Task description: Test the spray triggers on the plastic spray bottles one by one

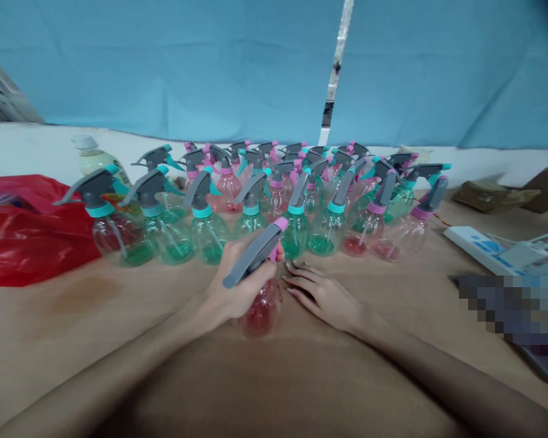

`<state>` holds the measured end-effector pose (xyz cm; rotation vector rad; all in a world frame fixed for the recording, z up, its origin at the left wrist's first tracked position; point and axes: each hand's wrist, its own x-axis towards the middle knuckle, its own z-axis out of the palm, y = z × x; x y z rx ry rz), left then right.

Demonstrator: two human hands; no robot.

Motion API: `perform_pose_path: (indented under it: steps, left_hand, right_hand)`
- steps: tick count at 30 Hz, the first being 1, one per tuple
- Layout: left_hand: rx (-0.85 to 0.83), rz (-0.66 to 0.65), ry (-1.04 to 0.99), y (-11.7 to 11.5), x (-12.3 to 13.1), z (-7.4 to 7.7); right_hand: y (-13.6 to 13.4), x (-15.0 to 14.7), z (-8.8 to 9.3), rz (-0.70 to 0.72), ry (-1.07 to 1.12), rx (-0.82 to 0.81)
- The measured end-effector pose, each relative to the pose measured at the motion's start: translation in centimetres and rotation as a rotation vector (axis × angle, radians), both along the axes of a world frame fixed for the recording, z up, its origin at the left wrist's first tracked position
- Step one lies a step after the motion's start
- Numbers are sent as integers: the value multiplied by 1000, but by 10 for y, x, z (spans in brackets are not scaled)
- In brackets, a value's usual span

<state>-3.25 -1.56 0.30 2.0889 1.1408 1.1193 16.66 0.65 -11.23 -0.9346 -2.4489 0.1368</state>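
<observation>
My left hand (237, 283) is closed round the neck of a pink spray bottle (261, 307) with a grey trigger head and pink collar, standing on the brown table (119, 340). My right hand (319, 292) lies flat on the table just right of that bottle, fingers stretched out and holding nothing. Right behind both hands stand several rows of spray bottles (274, 194), green ones with teal collars on the left and pink ones on the right.
A red plastic bag (27, 231) lies at the left. A capped bottle with a label (94, 159) stands behind the left row. A white power strip (484, 249) and cardboard pieces (493, 194) are at the right. A blue sheet (210, 67) hangs behind.
</observation>
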Motion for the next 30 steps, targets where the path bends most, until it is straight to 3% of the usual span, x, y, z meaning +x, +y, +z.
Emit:
perform_pose_path:
  steps: [9, 30]
  left_hand:
    - [-3, 51, -31, 2, 2, -6]
    - [-24, 22, -72, 4, 2, -10]
  right_hand:
    - [0, 0, 2, 12, 28, -14]
    - [1, 0, 5, -5, 35, -35]
